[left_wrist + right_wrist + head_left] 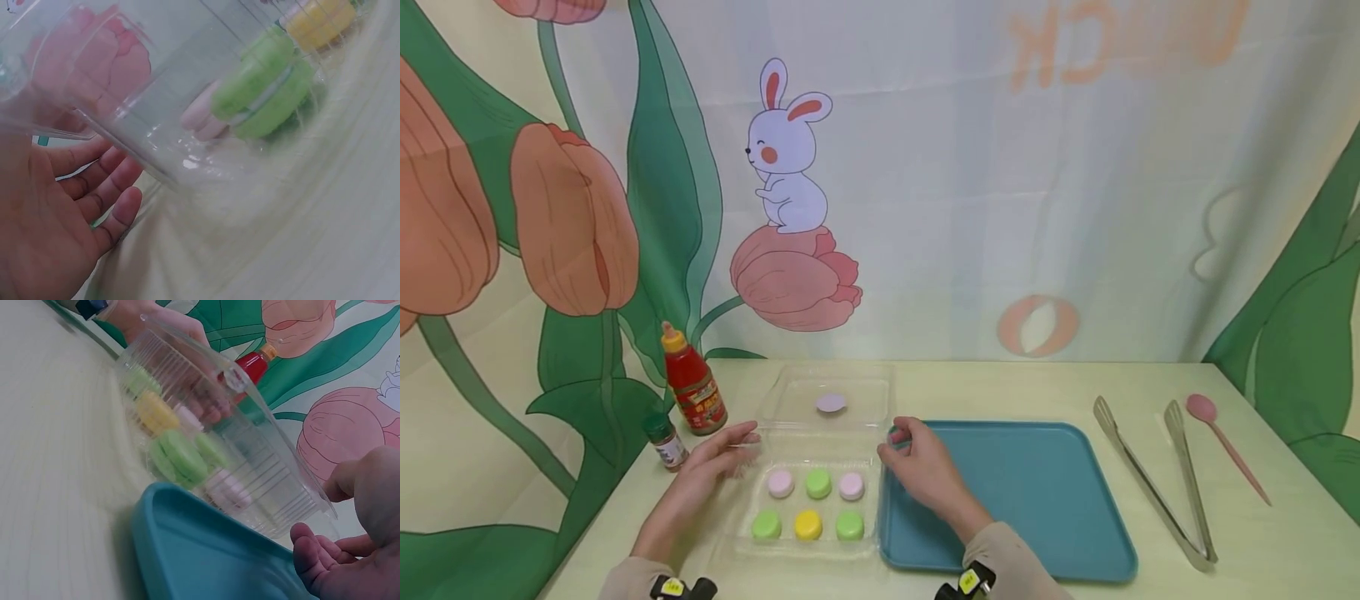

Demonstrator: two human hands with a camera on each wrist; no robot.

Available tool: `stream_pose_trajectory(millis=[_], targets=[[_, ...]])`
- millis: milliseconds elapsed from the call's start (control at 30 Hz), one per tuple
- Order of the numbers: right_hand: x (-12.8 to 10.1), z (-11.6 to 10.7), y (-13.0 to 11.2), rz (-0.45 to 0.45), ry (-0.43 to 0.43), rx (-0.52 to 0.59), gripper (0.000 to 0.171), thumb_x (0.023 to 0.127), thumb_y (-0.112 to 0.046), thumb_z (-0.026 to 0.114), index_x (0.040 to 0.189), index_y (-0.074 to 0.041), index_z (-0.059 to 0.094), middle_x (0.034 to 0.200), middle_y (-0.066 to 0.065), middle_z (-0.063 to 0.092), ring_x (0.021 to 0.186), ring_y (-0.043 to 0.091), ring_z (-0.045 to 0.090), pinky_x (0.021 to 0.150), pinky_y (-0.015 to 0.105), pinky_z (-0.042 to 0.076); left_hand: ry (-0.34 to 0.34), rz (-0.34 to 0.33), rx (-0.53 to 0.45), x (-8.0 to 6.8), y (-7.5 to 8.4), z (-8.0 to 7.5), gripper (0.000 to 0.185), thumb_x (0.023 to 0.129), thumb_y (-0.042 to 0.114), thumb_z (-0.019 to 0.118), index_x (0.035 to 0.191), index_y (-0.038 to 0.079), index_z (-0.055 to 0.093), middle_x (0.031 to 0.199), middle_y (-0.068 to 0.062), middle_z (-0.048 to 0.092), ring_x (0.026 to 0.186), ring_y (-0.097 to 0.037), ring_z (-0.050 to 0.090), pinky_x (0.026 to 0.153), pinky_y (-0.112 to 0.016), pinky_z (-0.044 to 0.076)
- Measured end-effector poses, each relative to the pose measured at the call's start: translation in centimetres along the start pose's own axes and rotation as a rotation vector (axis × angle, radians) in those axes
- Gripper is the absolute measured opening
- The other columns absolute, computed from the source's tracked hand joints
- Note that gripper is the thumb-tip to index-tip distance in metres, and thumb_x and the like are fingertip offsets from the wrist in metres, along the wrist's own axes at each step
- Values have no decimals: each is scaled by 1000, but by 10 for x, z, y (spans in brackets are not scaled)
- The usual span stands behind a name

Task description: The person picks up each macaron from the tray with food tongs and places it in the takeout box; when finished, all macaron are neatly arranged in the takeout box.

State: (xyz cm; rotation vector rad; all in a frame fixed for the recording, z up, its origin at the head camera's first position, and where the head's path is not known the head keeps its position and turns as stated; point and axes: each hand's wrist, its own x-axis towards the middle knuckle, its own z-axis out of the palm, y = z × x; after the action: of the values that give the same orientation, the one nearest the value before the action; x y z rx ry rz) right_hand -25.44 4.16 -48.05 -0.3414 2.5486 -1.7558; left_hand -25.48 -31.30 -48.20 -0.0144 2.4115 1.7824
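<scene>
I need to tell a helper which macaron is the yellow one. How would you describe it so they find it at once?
Find the teal tray; just left of it lies an open clear plastic box between the person's hands. The yellow macaron sits in the middle of its near row, flanked by two green ones. It is the only yellow piece.

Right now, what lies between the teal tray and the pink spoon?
In the head view, metal tongs lie on the table between the teal tray and the pink spoon.

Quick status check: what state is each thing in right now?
Clear box: lid open, folded back.
Macarons: six seated in the box.
Sauce bottle: upright, capped.
Tongs: lying spread open.
Left hand: open, at the box's left edge.
Right hand: fingers curled by the hinge.
</scene>
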Motion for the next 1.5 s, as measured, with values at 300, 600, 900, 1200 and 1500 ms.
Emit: stream_pose_trajectory(millis=[300, 600, 900, 1200, 1500], targets=[[1, 2, 1, 34, -38, 127, 53, 103, -22, 64, 149, -1, 48, 115, 11, 63, 84, 19, 67, 68, 34, 55, -45, 49, -154, 0, -8, 3, 61, 101, 6, 37, 161, 15, 38, 154, -14, 47, 140, -34, 45, 110, -36, 38], [1, 2, -2, 11, -51, 287, 51, 103, -11, 64, 150, -10, 43, 108, 15, 60, 78, 26, 65, 63, 32, 50, -78, 99, -241, -2, -7, -1, 67, 97, -2, 34, 162, 17, 33, 157, -20, 39, 143, -40, 37, 109, -33, 45], [0, 2, -1, 13, -50, 323, 39, 102, -7, 64, 137, -16, 49, 94, 14, 60, 66, 21, 58, 58, 28, 48, -90, 151, -277, 0, -10, -3, 62, 97, -4, 34, 157, 13, 32, 153, -28, 39, 135, -41, 43, 102, -39, 50], [4, 2, 4, -19, -67, 350, 18, 103, -1, 59, 119, -7, 52, 92, 13, 55, 65, 22, 59, 57, 28, 48, -40, 109, -231, -3, -12, -4, 50, 104, 5, 39, 153, 10, 34, 153, -18, 46, 136, -30, 48, 107, -32, 43], [3, -2, 0, -9, -51, 436, 23, 95, 11, 41, 106, 7, 60, 97, 20, 57, 70, 23, 60, 59, 30, 51, -8, 95, -237, -1, -15, -6, 36, 111, 23, 40, 140, 3, 46, 138, -11, 52, 136, -19, 45, 115, -34, 32]])
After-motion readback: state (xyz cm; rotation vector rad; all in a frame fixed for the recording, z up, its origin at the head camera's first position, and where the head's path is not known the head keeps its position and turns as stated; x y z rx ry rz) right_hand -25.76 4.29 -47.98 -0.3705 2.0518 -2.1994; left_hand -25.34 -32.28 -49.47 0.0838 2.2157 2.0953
